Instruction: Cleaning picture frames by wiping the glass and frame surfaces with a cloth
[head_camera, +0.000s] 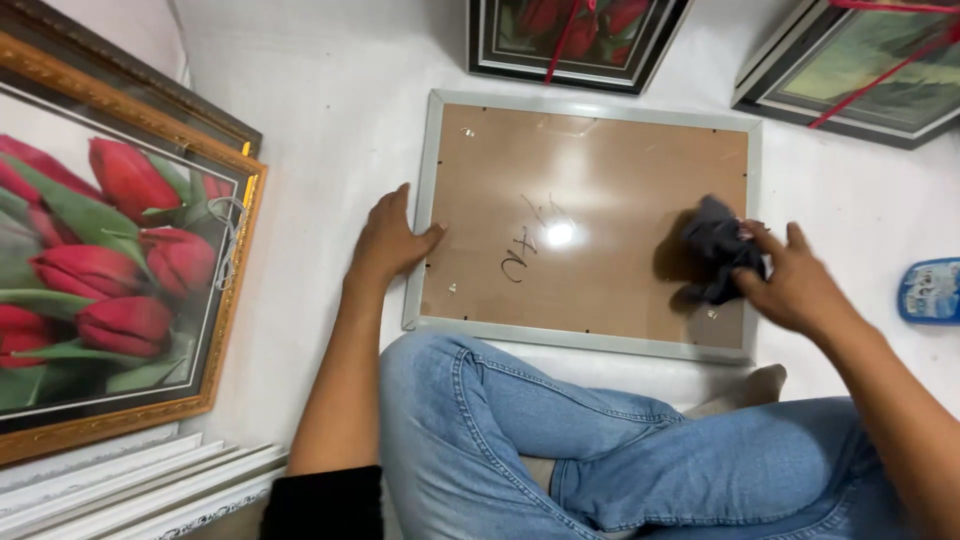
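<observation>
A silver-edged picture frame (432, 150) lies flat on the white floor, its glass over a brown backing board with a dark scribble near the middle. My left hand (388, 240) rests on the frame's left edge, thumb on the rim. My right hand (795, 278) grips a dark grey cloth (718, 255) pressed on the glass near the frame's right side. My crossed legs in blue jeans (560, 450) sit just in front of the frame.
A gold-framed picture of red tulips (110, 260) leans at the left. Several white frames (140, 490) are stacked at the lower left. Two dark framed pictures (570, 40) (860, 70) tied with red ribbon lie behind. A blue packet (930, 290) sits at the right edge.
</observation>
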